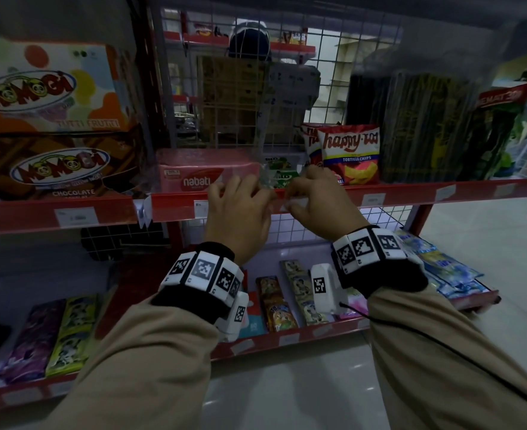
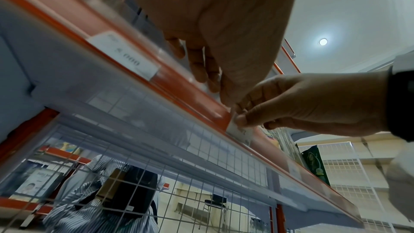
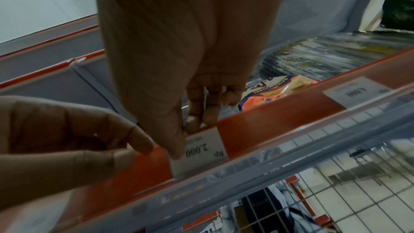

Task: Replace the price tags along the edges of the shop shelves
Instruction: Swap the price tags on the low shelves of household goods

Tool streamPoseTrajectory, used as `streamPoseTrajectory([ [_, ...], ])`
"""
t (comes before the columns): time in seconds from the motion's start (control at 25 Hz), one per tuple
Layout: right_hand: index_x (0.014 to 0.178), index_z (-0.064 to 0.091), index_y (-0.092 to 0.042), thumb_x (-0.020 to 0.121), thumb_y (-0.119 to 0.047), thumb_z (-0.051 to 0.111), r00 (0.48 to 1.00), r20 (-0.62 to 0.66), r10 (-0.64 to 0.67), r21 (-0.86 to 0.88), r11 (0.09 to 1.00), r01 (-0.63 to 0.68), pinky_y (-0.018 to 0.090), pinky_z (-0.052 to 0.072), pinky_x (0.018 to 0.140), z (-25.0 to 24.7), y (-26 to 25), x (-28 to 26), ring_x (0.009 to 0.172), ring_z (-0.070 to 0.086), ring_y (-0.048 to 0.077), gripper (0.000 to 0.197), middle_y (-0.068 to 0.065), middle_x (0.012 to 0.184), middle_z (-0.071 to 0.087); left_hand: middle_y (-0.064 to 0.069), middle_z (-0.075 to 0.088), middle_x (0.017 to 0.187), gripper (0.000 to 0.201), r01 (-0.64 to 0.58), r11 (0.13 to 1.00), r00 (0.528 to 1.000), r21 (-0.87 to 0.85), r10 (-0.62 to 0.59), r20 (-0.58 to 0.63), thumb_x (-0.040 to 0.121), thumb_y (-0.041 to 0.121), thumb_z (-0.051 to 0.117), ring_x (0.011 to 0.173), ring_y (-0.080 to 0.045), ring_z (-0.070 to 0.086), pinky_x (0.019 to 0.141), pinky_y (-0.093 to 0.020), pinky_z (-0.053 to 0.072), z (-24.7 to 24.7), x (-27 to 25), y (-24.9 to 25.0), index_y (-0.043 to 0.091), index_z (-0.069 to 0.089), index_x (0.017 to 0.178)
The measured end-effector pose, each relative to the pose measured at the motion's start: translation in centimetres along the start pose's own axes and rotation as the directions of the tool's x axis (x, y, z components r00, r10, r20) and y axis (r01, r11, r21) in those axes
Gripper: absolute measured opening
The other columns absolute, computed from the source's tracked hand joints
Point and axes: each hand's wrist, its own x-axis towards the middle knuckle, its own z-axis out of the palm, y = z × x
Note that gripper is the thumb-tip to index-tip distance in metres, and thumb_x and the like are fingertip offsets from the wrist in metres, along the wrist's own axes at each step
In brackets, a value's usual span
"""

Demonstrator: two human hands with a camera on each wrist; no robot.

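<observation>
Right hand (image 3: 179,59) thumb + forefinger pinching price tag (image 3: 205,150) at left top corner, half-seated in shelf-edge strip (image 3: 268,127). Left hand (image 3: 56,139) fingertips pinched just beside. Thin, light, bendy; prob. creases, so grip edges.

Both hands at the red shelf edge (image 1: 411,189): left hand (image 1: 237,212) and right hand (image 1: 315,206) close together, fingers curled, below nabati box (image 1: 206,172).

Small shop — red shelves (image 1: 411,190) carrying snack packets (image 1: 350,158), price tags (image 3: 201,150) sitting along edges — wire-mesh backing (image 1: 287,88) standing behind.
</observation>
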Motion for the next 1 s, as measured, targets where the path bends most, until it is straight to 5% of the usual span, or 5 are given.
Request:
streamPoseTrajectory([
  [0.16, 0.086, 0.063, -0.014, 0.084, -0.011, 0.068, 0.975, -0.170, 0.143, 0.517, 0.856, -0.035, 0.029, 0.052, 0.076, -0.3, -0.1, 0.2, 0.082, 0.062, 0.013, 0.007, -0.003, 0.083, 0.065, 0.001, 0.055, 0.106, 0.029, 0.057, 0.997, 0.998, -0.053, -0.058, -0.028, 0.096, 0.034, 0.043, 0.102, -0.022, 0.048, 0.088, -0.039, 0.027, 0.2, 0.2, -0.1, 0.023, 0.057, 0.118],
  [0.32, 0.098, 0.056, -0.012, 0.083, -0.003, 0.068, 0.977, -0.142, 0.160, 0.732, 0.681, -0.005, 0.029, 0.056, 0.074, -0.1, -0.8, 0.2, 0.083, 0.066, 0.021, 0.022, 0.005, 0.091, 0.066, 0.004, 0.056, 0.101, 0.032, 0.122, 0.981, 0.990, -0.148, -0.132, -0.056, 0.097, 0.045, 0.042, 0.100, -0.019, 0.048, 0.089, -0.039, 0.026, 0.5, 0.4, -0.1, 0.024, 0.056, 0.114],
  [0.6, 0.098, 0.066, -0.016, 0.089, -0.011, 0.062, 0.983, -0.181, 0.032, 0.476, 0.877, 0.059, 0.020, 0.052, 0.072, -0.2, -0.6, -0.1, 0.078, 0.063, 0.005, 0.011, -0.008, 0.084, 0.066, 0.004, 0.056, 0.099, 0.020, 0.177, 0.971, 0.980, -0.160, -0.189, -0.066, 0.096, 0.038, 0.044, 0.097, -0.020, 0.047, 0.088, -0.038, 0.025, 0.8, 0.4, 0.2, 0.021, 0.054, 0.101],
  [0.76, 0.093, 0.064, -0.017, 0.091, -0.010, 0.059, 0.948, -0.290, 0.132, 0.474, 0.880, 0.022, 0.030, 0.053, 0.078, -0.6, 0.5, -0.1, 0.084, 0.062, 0.008, 0.009, -0.008, 0.086, 0.065, 0.003, 0.054, 0.103, 0.026, 0.152, 0.985, 0.988, -0.081, -0.154, -0.021, 0.094, 0.043, 0.044, 0.102, -0.022, 0.047, 0.091, -0.042, 0.027, 0.6, 0.4, 0.5, 0.026, 0.058, 0.108],
  [1.0, 0.093, 0.064, -0.022, 0.091, -0.018, 0.057, 0.984, -0.105, 0.143, 0.370, 0.924, -0.095, 0.050, 0.046, 0.088, 0.2, 1.8, -0.3, 0.100, 0.055, 0.030, 0.008, 0.002, 0.097, 0.064, -0.003, 0.051, 0.102, 0.021, 0.095, 0.990, 0.995, -0.103, -0.098, -0.023, 0.091, 0.034, 0.053, 0.100, -0.025, 0.044, 0.090, -0.040, 0.030, 0.8, 0.6, 0.7, 0.020, 0.061, 0.104],
])
